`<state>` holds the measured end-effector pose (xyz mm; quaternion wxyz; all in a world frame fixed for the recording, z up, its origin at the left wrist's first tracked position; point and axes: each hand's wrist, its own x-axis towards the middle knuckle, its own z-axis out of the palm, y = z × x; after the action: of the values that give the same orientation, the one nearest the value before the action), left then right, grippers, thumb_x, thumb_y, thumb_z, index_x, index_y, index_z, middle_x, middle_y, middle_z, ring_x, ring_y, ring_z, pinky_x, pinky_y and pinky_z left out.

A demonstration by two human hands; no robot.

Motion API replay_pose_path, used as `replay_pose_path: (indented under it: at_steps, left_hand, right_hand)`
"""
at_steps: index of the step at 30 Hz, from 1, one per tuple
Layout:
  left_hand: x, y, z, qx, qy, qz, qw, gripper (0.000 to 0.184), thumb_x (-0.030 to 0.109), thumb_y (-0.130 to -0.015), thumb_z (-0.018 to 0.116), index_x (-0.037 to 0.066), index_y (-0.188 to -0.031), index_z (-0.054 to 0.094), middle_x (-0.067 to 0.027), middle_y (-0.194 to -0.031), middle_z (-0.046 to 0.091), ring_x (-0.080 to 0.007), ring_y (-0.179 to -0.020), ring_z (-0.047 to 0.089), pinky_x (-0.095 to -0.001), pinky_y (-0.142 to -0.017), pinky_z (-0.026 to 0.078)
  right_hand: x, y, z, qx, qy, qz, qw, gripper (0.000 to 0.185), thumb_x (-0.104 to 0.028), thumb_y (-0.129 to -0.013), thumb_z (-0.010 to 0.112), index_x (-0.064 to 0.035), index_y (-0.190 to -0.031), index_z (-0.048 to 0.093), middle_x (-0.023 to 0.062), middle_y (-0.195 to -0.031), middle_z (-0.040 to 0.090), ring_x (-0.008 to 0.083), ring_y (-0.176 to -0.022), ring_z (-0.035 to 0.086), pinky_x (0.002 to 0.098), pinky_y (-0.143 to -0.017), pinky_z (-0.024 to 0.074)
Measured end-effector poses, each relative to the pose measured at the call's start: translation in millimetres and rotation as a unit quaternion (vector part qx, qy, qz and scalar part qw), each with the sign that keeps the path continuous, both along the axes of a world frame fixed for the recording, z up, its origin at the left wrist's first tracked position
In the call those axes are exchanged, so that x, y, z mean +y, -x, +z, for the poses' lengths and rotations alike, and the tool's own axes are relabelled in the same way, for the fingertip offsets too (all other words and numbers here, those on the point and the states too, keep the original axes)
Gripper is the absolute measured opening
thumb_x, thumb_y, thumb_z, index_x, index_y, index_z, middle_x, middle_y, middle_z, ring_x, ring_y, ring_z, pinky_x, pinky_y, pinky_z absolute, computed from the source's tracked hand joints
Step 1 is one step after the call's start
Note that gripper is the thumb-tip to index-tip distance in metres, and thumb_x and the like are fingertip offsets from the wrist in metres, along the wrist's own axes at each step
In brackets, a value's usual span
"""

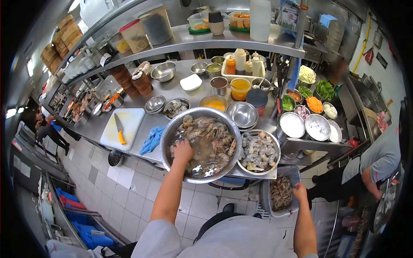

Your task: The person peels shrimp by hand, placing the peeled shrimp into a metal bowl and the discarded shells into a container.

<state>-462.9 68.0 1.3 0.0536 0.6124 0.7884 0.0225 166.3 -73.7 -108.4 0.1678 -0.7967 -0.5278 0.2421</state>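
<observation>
My left hand reaches into a large steel bowl of cloudy water and whole unpeeled shrimp. Its fingers are bent down among the shrimp at the left side; what they grip is hidden. Low on the right, my right hand is at the edge of a grey bin of shrimp shells. Those fingers are closed, and anything in them is too small to tell. Between the hands, a bowl of peeled grey shrimp stands at the counter's front edge.
Left of the large bowl are a blue cloth and a white cutting board bearing a yellow-handled knife. Sauce containers stand behind. A co-worker in a grey shirt is close on the right, near bowls of white powder.
</observation>
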Motion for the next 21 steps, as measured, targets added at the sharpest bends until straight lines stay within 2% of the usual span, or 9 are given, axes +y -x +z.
replay_pose_path:
  at_steps: [2, 3, 7, 9, 10, 12, 14, 16, 21]
  left_hand:
    - [-5.9, -11.5, -7.7, 0.051, 0.002, -0.038, 0.998, 0.056, 0.030, -0.086, 0.058, -0.001, -0.132, 0.052, -0.0196, -0.122, 0.061, -0.0418, -0.118, 0.053, -0.0529, -0.096, 0.046]
    - [-10.2, -13.3, -7.1, 0.028, 0.003, -0.072, 0.997, 0.049, 0.032, -0.088, 0.057, 0.002, -0.127, 0.057, -0.0202, -0.119, 0.063, -0.0399, -0.115, 0.055, -0.0530, -0.096, 0.047]
    - [-18.3, -24.8, 59.2, -0.040, 0.116, -0.092, 0.988, 0.038, 0.029, -0.087, 0.060, 0.006, -0.116, 0.064, -0.0195, -0.115, 0.065, -0.0382, -0.112, 0.058, -0.0501, -0.095, 0.048]
    - [-11.9, -24.9, 62.9, -0.033, -0.032, -0.013, 0.999, 0.032, 0.026, -0.083, 0.066, 0.007, -0.108, 0.067, -0.0179, -0.109, 0.066, -0.0360, -0.112, 0.058, -0.0489, -0.092, 0.049]
    - [-7.2, -24.8, 55.7, -0.034, -0.032, -0.012, 0.999, 0.032, 0.026, -0.083, 0.066, 0.007, -0.108, 0.067, -0.0179, -0.109, 0.066, -0.0360, -0.112, 0.058, -0.0489, -0.092, 0.049]
    - [4.1, -29.4, 40.1, -0.067, -0.124, -0.017, 0.990, 0.032, 0.021, -0.080, 0.068, 0.006, -0.108, 0.066, -0.0158, -0.107, 0.067, -0.0361, -0.109, 0.059, -0.0473, -0.090, 0.050]
    - [7.0, -36.6, 25.2, -0.068, -0.141, -0.010, 0.988, 0.031, 0.021, -0.080, 0.068, 0.005, -0.107, 0.066, -0.0165, -0.106, 0.067, -0.0369, -0.106, 0.060, -0.0475, -0.089, 0.050]
    - [6.5, -42.7, 18.0, -0.069, -0.156, -0.005, 0.985, 0.030, 0.020, -0.080, 0.068, 0.004, -0.106, 0.065, -0.0171, -0.105, 0.066, -0.0376, -0.104, 0.061, -0.0477, -0.088, 0.051]
    - [-10.1, -32.9, 45.6, -0.125, -0.200, -0.064, 0.970, 0.026, 0.014, -0.084, 0.065, 0.002, -0.107, 0.063, -0.0243, -0.099, 0.065, -0.0412, -0.095, 0.063, -0.0487, -0.084, 0.050]
  right_hand:
    - [-0.6, -2.0, -13.6, 0.017, 0.010, 0.017, 1.000, 0.031, -0.014, -0.074, 0.073, -0.0056, -0.102, 0.061, 0.0142, -0.089, 0.068, 0.0309, -0.084, 0.067, 0.0409, -0.075, 0.0520]
    - [-3.8, 2.5, -8.0, 0.028, 0.009, 0.024, 0.999, 0.031, -0.016, -0.075, 0.073, -0.0055, -0.102, 0.062, 0.0154, -0.088, 0.068, 0.0324, -0.083, 0.067, 0.0410, -0.075, 0.0522]
    - [-8.5, 3.2, 0.5, 0.034, 0.008, 0.046, 0.998, 0.033, -0.019, -0.075, 0.077, -0.0059, -0.102, 0.062, 0.0152, -0.087, 0.067, 0.0314, -0.083, 0.066, 0.0418, -0.074, 0.0516]
    - [-3.0, -1.3, 9.5, 0.011, 0.054, 0.054, 0.997, 0.033, -0.019, -0.075, 0.077, -0.0050, -0.101, 0.062, 0.0152, -0.087, 0.067, 0.0317, -0.081, 0.066, 0.0422, -0.073, 0.0510]
    - [-0.9, -3.1, 12.7, -0.012, 0.102, 0.064, 0.993, 0.032, -0.019, -0.075, 0.077, -0.0042, -0.100, 0.062, 0.0152, -0.087, 0.067, 0.0319, -0.080, 0.065, 0.0425, -0.072, 0.0504]
    - [4.6, -5.8, 3.6, -0.033, 0.048, 0.088, 0.994, 0.031, -0.018, -0.076, 0.075, -0.0037, -0.099, 0.061, 0.0144, -0.083, 0.066, 0.0317, -0.076, 0.063, 0.0427, -0.070, 0.0498]
    - [6.2, -13.4, -5.9, -0.055, -0.006, 0.108, 0.993, 0.029, -0.016, -0.077, 0.074, -0.0031, -0.098, 0.060, 0.0135, -0.080, 0.064, 0.0316, -0.071, 0.062, 0.0429, -0.068, 0.0493]
    - [8.7, 4.6, 18.2, 0.023, -0.098, 0.094, 0.990, 0.023, -0.011, -0.078, 0.070, -0.0039, -0.097, 0.059, 0.0113, -0.074, 0.061, 0.0300, -0.067, 0.059, 0.0416, -0.067, 0.0489]
    - [16.9, 10.6, 51.8, 0.103, -0.032, 0.058, 0.992, 0.025, -0.004, -0.077, 0.067, -0.0045, -0.101, 0.059, 0.0115, -0.080, 0.061, 0.0251, -0.074, 0.060, 0.0392, -0.070, 0.0490]
